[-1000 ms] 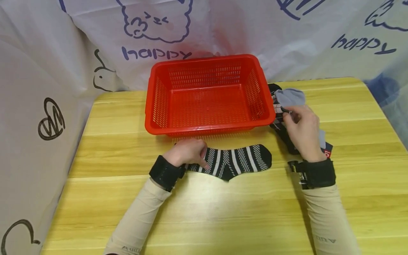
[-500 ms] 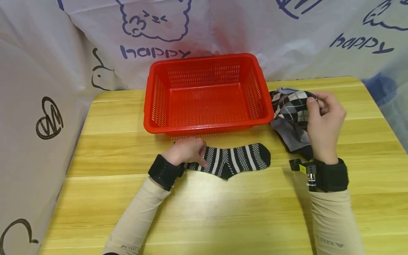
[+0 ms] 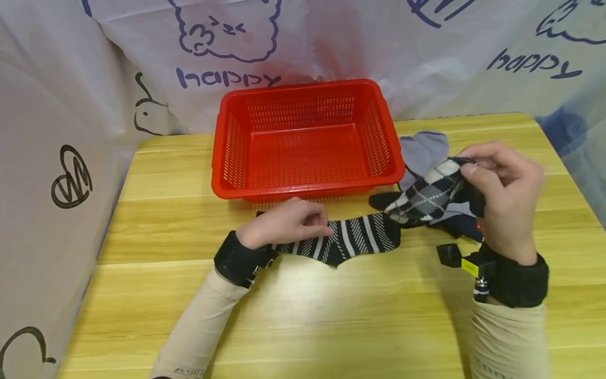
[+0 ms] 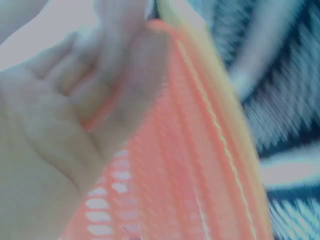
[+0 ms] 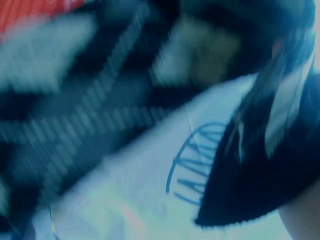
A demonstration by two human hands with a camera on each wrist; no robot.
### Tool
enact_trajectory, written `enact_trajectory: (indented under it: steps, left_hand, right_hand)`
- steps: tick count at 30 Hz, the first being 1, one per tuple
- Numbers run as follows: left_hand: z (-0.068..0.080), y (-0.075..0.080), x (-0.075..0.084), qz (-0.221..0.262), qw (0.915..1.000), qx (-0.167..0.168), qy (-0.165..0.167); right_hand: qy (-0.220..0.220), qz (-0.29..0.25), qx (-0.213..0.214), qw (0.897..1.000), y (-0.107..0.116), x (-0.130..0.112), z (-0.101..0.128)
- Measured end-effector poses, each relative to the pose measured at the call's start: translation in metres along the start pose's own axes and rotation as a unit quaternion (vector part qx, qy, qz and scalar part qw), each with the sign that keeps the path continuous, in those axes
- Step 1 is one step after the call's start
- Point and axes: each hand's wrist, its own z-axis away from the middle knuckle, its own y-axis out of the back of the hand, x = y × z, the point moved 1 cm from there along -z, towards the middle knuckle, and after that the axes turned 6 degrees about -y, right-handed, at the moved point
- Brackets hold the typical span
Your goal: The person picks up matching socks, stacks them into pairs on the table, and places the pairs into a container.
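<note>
A black sock with white stripes lies flat on the table in front of the basket. Over its left end is my left hand, fingers loosely bent and holding nothing; the left wrist view shows its bare palm. My right hand pinches a black, grey and white argyle sock between thumb and fingers at one end. The sock hangs toward the left, its lower part overlapping the striped sock's toe in the head view. Blurred argyle cloth fills much of the right wrist view.
A red plastic basket with slotted walls stands at the back of the wooden table. Grey socks and a dark sock lie right of it, partly behind the argyle sock. A white printed cloth hangs behind.
My right hand has drawn the argyle sock out of the pile, moving right and toward me. My left hand has shifted slightly right, its fingers lifting from the striped sock.
</note>
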Motion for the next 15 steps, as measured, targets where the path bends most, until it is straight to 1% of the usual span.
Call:
enact_trajectory:
  steps: [1, 2, 3, 5, 7, 9, 11, 13, 15]
  left_hand:
    - [0.001, 0.002, 0.005, 0.022, 0.9992, 0.015, -0.029]
    - [0.002, 0.003, 0.010, 0.040, 0.9973, 0.030, -0.053]
    - [0.003, 0.005, 0.015, 0.057, 0.9946, 0.044, -0.074]
    - [0.005, 0.007, 0.024, 0.092, 0.9883, 0.064, -0.104]
    - [0.006, 0.007, 0.030, 0.117, 0.9836, 0.063, -0.122]
    - [0.006, 0.005, 0.034, 0.139, 0.9792, 0.046, -0.140]
    - [0.004, 0.002, 0.035, 0.160, 0.9754, 0.016, -0.151]
    - [0.002, -0.002, 0.035, 0.169, 0.9744, -0.014, -0.147]
    - [0.001, -0.006, 0.033, 0.172, 0.9747, -0.042, -0.137]
  right_hand:
    - [-0.008, 0.005, -0.040, 0.999, -0.001, -0.002, 0.002]
    - [-0.013, 0.008, -0.086, 0.996, -0.003, -0.004, 0.005]
    - [-0.020, 0.015, -0.132, 0.991, -0.004, -0.005, 0.008]
    - [-0.027, 0.028, -0.214, 0.976, -0.009, -0.007, 0.013]
    - [-0.026, 0.054, -0.283, 0.957, -0.017, -0.008, 0.019]
    - [-0.025, 0.092, -0.332, 0.939, -0.025, -0.009, 0.025]
    - [-0.022, 0.127, -0.362, 0.923, -0.033, -0.009, 0.030]
    - [-0.023, 0.163, -0.381, 0.910, -0.038, -0.009, 0.033]
    - [-0.025, 0.182, -0.392, 0.901, -0.041, -0.008, 0.034]
